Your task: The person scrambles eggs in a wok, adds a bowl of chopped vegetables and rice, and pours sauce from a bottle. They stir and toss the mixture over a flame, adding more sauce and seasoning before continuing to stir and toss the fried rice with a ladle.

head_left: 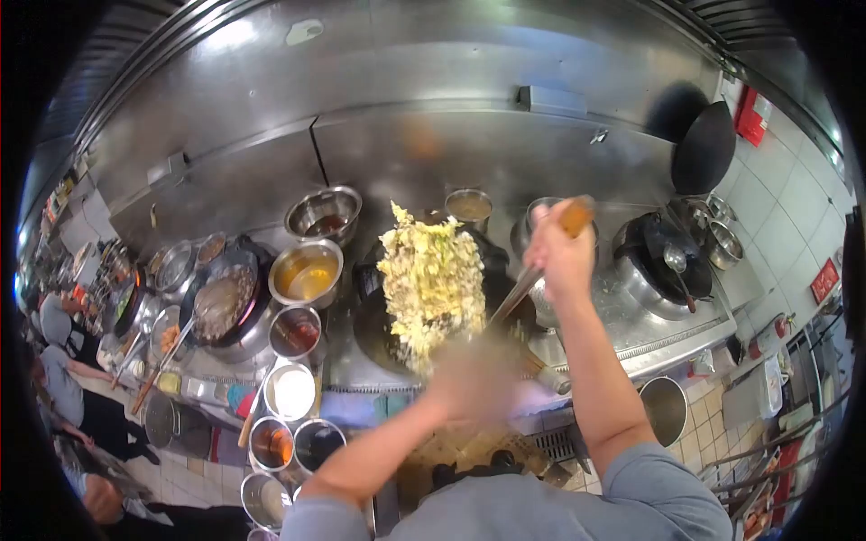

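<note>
A mass of yellow and white fried food, looking like egg and rice (433,279), hangs in the air above a dark wok (374,338) at the centre. My left hand (474,374) is smeared by motion at the wok's near side; its fingers and what they hold cannot be made out. My right hand (561,252) is closed round the wooden-ended handle of a long metal ladle (516,298). The handle slopes down and left toward the wok, and the ladle's head is hidden.
Metal bowls with sauce (307,273) and containers (290,391) stand left of the wok. Farther left is a second wok (221,302) with food. Another wok (667,261) sits right. Several people (68,370) stand at far left. A steel wall (406,72) rises behind.
</note>
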A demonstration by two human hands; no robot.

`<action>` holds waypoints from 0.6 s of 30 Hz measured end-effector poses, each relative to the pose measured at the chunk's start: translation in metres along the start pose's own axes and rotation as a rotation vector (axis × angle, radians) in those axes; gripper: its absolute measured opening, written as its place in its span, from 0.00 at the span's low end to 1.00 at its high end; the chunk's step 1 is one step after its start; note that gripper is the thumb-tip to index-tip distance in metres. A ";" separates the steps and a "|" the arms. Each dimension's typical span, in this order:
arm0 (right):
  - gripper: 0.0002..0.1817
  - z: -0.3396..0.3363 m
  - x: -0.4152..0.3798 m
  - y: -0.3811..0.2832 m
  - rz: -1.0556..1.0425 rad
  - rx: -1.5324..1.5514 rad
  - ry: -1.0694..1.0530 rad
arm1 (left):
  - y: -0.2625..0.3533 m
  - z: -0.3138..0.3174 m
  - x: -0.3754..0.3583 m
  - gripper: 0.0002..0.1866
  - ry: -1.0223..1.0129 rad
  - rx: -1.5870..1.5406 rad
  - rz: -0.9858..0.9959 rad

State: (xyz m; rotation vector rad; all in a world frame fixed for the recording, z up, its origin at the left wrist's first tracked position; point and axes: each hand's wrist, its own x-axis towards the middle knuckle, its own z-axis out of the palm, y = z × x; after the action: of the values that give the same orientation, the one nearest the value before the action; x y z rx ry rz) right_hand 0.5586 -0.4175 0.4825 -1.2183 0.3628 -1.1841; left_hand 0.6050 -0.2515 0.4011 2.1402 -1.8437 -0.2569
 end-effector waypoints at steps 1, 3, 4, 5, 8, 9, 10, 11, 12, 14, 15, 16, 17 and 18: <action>0.12 0.001 -0.004 -0.005 -0.081 0.100 -0.054 | -0.015 0.010 0.014 0.27 0.032 0.015 -0.018; 0.12 0.004 -0.008 0.040 -0.123 0.056 0.049 | -0.054 0.061 0.041 0.25 0.260 0.078 0.003; 0.12 -0.005 -0.008 0.080 -0.169 0.049 0.033 | -0.060 0.096 0.041 0.25 0.376 0.053 -0.049; 0.11 -0.015 -0.013 0.113 -0.215 0.046 0.020 | -0.057 0.124 0.034 0.24 0.491 0.033 -0.102; 0.10 -0.033 -0.018 0.100 -0.210 -0.073 0.001 | -0.038 0.148 -0.006 0.25 0.746 0.091 -0.012; 0.10 -0.036 -0.012 0.083 -0.150 -0.006 -0.039 | -0.036 0.155 -0.011 0.25 0.748 0.091 -0.034; 0.11 -0.031 -0.011 0.059 -0.059 -0.025 -0.066 | -0.037 0.160 -0.013 0.25 0.685 0.077 -0.035; 0.11 -0.024 -0.012 0.034 0.033 -0.044 -0.092 | -0.040 0.161 -0.014 0.25 0.620 0.061 -0.035; 0.12 -0.018 -0.014 0.011 -0.026 -0.018 -0.088 | -0.031 0.105 -0.012 0.25 0.407 0.023 -0.038; 0.12 -0.012 -0.018 -0.008 -0.112 0.056 -0.100 | -0.041 0.041 0.020 0.25 0.171 -0.062 -0.077; 0.12 -0.006 -0.017 0.006 -0.100 0.050 -0.104 | -0.056 0.058 0.044 0.24 0.159 -0.089 -0.104; 0.12 0.001 -0.015 0.034 -0.131 0.006 -0.059 | -0.070 0.091 0.053 0.24 0.164 -0.095 -0.107; 0.11 0.001 -0.012 0.066 -0.164 -0.036 -0.013 | -0.081 0.135 0.057 0.24 0.321 -0.086 -0.138; 0.12 -0.010 -0.010 0.102 -0.176 -0.047 0.025 | -0.080 0.164 0.052 0.23 0.477 -0.077 -0.168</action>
State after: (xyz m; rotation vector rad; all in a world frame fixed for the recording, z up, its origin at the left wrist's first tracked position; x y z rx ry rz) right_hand 0.5983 -0.4260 0.3879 -1.2972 0.3083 -1.3487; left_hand 0.6342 -0.3111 0.2233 2.0771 -1.3683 0.1378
